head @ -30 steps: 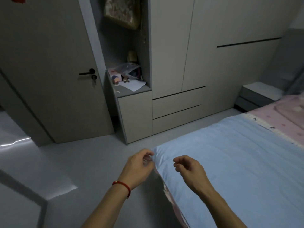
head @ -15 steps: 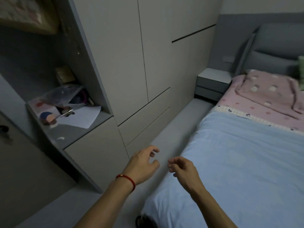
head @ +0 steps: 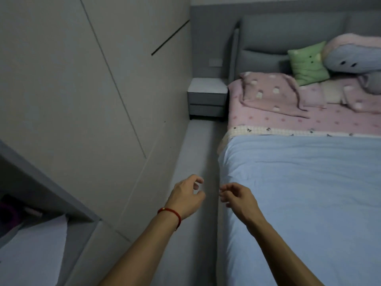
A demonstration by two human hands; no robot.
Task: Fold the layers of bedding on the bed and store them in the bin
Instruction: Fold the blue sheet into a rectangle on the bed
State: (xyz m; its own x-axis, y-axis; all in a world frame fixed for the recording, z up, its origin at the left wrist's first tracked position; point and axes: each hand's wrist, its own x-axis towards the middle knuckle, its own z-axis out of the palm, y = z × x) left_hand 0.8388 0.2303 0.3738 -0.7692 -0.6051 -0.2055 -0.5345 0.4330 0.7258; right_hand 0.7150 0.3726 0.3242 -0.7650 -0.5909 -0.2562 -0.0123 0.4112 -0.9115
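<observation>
Fingers loosely curled on both hands, holding nothing. Right hand [head: 237, 198] over near-left edge of blue blanket [head: 305, 193], left hand [head: 186, 196] just left, over floor. Blanket runs near-to-far; I judge right hand nearer.

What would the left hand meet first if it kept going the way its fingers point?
Probably nothing near: the left hand points along the bare floor strip beside the blue blanket, toward the nightstand. Depth is unclear.

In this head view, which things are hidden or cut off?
- Storage bin: nowhere in the head view.
- Blue blanket: right and lower parts cut by the frame edges.
- Layers beneath it: covered, count unknown.
- Plush pillow: cut by the right edge.
- Shelf items: dark, unidentifiable.
</observation>
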